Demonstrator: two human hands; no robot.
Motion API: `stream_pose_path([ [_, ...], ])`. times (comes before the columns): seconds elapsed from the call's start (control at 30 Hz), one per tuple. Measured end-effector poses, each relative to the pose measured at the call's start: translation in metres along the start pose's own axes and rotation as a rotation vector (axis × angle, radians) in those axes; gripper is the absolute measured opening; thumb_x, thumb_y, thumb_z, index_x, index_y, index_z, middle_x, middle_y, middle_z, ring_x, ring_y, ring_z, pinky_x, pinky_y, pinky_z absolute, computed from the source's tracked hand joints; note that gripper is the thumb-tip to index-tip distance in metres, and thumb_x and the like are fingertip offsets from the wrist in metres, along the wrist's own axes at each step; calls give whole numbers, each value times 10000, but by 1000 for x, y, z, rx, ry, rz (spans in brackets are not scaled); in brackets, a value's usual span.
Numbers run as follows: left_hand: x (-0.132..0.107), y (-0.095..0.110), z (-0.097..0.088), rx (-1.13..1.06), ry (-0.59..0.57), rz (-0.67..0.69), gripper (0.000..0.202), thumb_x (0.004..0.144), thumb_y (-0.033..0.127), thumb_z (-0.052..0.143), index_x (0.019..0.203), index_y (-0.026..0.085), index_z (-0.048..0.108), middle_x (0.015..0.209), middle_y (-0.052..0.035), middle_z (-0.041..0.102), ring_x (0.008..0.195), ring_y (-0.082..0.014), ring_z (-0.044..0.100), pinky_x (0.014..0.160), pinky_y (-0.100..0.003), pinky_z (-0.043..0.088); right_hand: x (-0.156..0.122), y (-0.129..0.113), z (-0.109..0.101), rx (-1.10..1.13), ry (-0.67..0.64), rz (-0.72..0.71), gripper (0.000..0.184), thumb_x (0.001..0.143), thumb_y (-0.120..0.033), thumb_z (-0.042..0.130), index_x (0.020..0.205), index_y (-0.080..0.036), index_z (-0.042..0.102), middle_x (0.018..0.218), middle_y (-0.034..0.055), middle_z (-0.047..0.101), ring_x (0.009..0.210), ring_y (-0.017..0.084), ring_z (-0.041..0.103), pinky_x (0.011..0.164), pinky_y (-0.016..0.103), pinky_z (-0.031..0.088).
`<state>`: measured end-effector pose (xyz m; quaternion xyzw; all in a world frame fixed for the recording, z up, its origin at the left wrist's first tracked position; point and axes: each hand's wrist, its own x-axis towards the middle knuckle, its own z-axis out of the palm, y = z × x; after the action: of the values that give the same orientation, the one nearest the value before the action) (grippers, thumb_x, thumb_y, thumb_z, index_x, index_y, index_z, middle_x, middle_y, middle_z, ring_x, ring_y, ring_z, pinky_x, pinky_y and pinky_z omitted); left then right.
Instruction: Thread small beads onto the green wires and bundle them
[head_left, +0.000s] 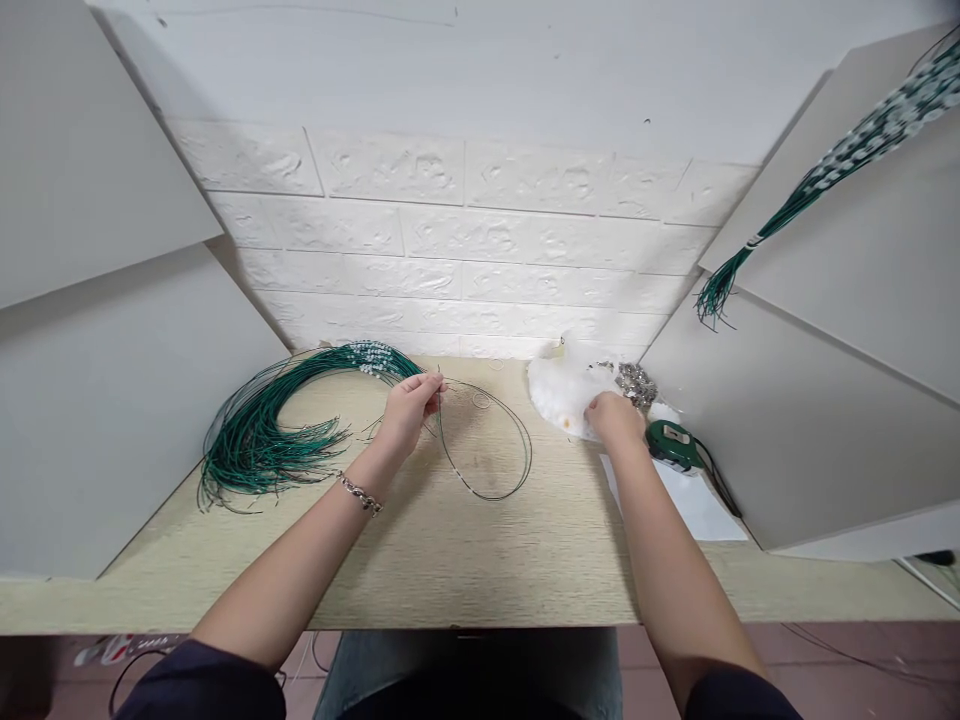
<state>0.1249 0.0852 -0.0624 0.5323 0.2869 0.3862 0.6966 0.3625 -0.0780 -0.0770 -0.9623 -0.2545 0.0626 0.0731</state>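
Note:
My left hand point(409, 405) is closed in a pinch on the end of a single dark green cord point(487, 450) that loops across the wooden table point(450, 560). Just to its left lies a bundle of green cords point(262, 440) with pale beads at the top. My right hand point(613, 415) rests with fingers curled down in a white bag point(562, 390), beside a pile of small silvery beads point(636, 382). What its fingers hold is hidden.
A green tool point(673, 445) with a black cable lies on a white sheet of paper point(690, 500) at the right. Grey partition boards stand on both sides. Another beaded cord bundle point(825, 170) hangs on the right board. A white brick wall is behind.

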Motion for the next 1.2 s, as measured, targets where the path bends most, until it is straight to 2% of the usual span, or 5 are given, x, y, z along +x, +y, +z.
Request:
stream_pose_path([
  [0.53,-14,2,11,127,-154,-57,233,629,350,662,608,129,593,578,-4,530,469,-57,394,459,-203,291,-2,-4,-3,81,0,4,307,718,-154,440,949,-146,641,983,150,605,946,258,566,740,333,444],
  [0.77,-24,2,20,-52,-305,-219,223,612,316,708,672,121,618,751,-45,640,580,-64,513,558,-194,379,-32,-15,-42,50,53,12,223,657,-226,506,805,-140,649,855,159,609,810,262,579,641,338,434],
  [0.93,-27,0,18,-190,-441,-303,184,664,286,687,741,127,635,932,-88,665,749,-105,598,683,-212,431,-70,-39,-60,275,150,-379,151,682,-267,509,705,-174,625,716,69,623,709,190,569,628,283,413],
  [1.03,-30,0,18,-241,-481,-305,162,681,274,678,737,126,640,941,-92,668,805,-131,614,717,-228,444,-83,-59,-43,618,66,-685,194,721,-333,512,752,-178,624,675,27,625,605,136,554,567,238,422],
  [1.2,-35,3,22,-274,-436,-315,155,646,249,706,701,120,638,803,-76,686,756,-145,629,694,-239,459,-94,-79,-5,760,223,-804,174,767,-320,499,784,-198,623,765,35,647,679,139,588,653,256,473],
])
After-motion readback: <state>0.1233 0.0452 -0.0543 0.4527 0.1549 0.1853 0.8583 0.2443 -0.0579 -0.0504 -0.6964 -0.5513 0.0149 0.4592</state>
